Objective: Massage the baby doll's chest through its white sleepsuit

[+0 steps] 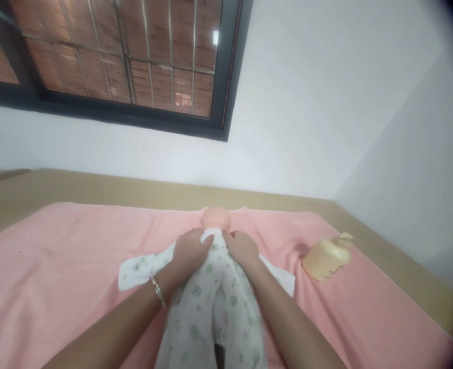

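A baby doll (215, 218) lies on its back on a pink towel (57, 256), head towards the wall. It wears a white garment printed with small green bears (211, 302). My left hand (190, 250) rests on the doll's left shoulder, fingers curled onto the garment's collar. On the other shoulder, my right hand (242, 248) grips the collar in the same way. A bracelet (158, 292) sits on my left wrist.
A pale yellow pump bottle (326, 259) lies on its side on the towel to the right of the doll. The towel covers a tan surface (96, 187) that meets white walls behind and at the right. A barred window (134, 56) is above.
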A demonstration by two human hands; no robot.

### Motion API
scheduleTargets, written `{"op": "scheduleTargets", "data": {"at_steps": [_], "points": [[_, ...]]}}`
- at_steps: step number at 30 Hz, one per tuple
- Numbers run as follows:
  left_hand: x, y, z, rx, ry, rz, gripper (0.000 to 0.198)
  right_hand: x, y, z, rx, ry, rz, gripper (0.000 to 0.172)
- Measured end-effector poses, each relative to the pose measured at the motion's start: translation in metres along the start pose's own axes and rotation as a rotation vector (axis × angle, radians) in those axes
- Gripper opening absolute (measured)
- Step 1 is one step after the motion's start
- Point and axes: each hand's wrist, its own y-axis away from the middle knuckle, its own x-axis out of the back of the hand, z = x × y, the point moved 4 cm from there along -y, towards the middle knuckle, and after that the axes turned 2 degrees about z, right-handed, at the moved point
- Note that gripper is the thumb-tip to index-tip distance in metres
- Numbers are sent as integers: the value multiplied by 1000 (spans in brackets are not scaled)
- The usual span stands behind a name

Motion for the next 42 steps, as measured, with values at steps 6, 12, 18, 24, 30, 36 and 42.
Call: {"op": "scheduleTargets", "data": {"at_steps": [6, 12, 18, 24, 30, 36, 42], "points": [[1, 0, 1, -12, -11, 10, 39, 0, 0, 0, 3, 24, -3, 68], [1, 1, 1, -14, -8, 13, 39, 1, -1, 1, 65, 10, -8, 69], [-1, 0, 0, -20, 2, 8, 39, 1, -1, 1, 79, 19, -5, 70], [-1, -1, -2, -29, 11, 19, 38, 2, -1, 2, 101, 14, 3, 68], [-2, -1, -2, -17, 3, 15, 37, 3, -2, 0, 144, -1, 41, 65], [-2, -1, -3, -22, 23, 2, 39, 7, 2, -2, 252, -12, 42, 64], [0, -1, -1, -20, 41, 6, 39, 11, 5, -2, 343, -6, 36, 63]]}}
